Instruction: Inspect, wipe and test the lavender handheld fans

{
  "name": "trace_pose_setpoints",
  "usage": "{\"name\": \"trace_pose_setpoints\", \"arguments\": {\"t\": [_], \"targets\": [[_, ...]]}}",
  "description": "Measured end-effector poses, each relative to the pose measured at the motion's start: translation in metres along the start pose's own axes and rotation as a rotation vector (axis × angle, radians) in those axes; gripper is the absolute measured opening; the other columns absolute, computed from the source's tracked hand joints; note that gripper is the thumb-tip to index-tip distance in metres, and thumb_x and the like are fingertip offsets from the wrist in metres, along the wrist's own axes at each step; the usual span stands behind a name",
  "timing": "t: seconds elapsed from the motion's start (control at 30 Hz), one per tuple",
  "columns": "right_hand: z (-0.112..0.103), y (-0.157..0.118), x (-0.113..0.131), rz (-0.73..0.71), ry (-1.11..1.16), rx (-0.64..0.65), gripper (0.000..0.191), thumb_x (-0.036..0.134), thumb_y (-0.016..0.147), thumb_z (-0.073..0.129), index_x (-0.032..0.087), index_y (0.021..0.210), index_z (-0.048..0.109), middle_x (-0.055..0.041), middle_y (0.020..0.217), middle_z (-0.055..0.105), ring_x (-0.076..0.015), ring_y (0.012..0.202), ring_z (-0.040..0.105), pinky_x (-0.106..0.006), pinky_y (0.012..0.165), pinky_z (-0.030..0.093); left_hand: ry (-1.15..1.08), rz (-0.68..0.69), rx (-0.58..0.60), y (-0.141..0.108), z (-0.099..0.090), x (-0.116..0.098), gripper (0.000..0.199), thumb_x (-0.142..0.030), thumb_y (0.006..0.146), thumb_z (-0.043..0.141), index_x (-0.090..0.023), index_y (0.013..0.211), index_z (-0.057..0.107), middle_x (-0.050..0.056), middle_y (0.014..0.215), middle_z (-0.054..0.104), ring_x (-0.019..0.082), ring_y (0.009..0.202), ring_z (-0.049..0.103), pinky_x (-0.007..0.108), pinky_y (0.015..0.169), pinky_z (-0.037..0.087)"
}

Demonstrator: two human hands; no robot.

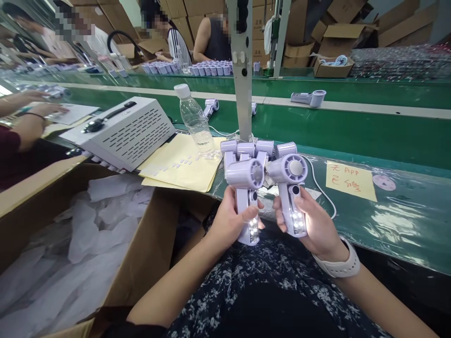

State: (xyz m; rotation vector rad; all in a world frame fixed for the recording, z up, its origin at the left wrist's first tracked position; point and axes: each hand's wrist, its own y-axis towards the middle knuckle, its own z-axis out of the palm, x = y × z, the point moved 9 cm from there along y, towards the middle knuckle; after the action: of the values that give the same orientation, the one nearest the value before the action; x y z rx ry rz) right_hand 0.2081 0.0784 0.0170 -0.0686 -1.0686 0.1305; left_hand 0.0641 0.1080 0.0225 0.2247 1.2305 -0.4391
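My left hand (229,218) is wrapped round the handle of a lilac handheld fan (243,174), its thumb resting on the front. A matching handheld fan (284,170) is gripped in my right hand (315,220), with the thumb near a dark round button. Both are held upright side by side above my lap, and small lights glow on their handles. Just behind them, several more lilac fans (245,150) stand close together at the edge of the green bench. My fingers partly cover both handles.
A cardboard box (155,234) with white wrappings is at my left. Beyond it stand a grey slotted metal box (130,131), yellow sheets (176,176) and a water bottle (197,124). A metal post (243,94) rises ahead; a fan (310,97) lies on the line. Co-workers sit beyond.
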Motion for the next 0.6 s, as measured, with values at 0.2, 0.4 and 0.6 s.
{"name": "trace_pose_setpoints", "arguments": {"t": [0.2, 0.4, 0.6], "targets": [[0.004, -0.003, -0.009, 0.121, 0.147, 0.044, 0.045, 0.058, 0.101, 0.043, 0.022, 0.103, 0.071, -0.0082, 0.095, 0.073, -0.0199, 0.071, 0.068, -0.037, 0.07, 0.06, -0.13, 0.01, 0.027, -0.002, 0.007, -0.003, 0.039, -0.057, 0.093, 0.057, -0.025, 0.106, 0.038, 0.004, 0.089, 0.075, 0.02, 0.054, 0.071, 0.033, 0.052, 0.056], [0.012, -0.014, -0.002, 0.121, 0.207, 0.029, 0.03, 0.053, 0.096, 0.059, 0.029, 0.108, 0.073, -0.0063, 0.106, 0.078, -0.0283, 0.099, 0.074, -0.048, 0.084, 0.064, -0.129, 0.006, 0.103, -0.016, 0.02, -0.021, 0.043, -0.05, 0.091, 0.065, -0.026, 0.116, 0.04, 0.007, 0.104, 0.074, 0.024, 0.071, 0.076, 0.037, 0.063, 0.059], [0.015, -0.022, 0.018, 0.05, 0.131, 0.02, 0.027, 0.047, 0.095, 0.061, 0.027, 0.106, 0.076, -0.0075, 0.104, 0.079, -0.0297, 0.096, 0.074, -0.049, 0.084, 0.063, -0.198, 0.01, 0.146, -0.021, 0.026, -0.031, 0.037, -0.046, 0.092, 0.065, -0.027, 0.116, 0.044, 0.004, 0.098, 0.073, 0.022, 0.075, 0.075, 0.035, 0.067, 0.059]]}}
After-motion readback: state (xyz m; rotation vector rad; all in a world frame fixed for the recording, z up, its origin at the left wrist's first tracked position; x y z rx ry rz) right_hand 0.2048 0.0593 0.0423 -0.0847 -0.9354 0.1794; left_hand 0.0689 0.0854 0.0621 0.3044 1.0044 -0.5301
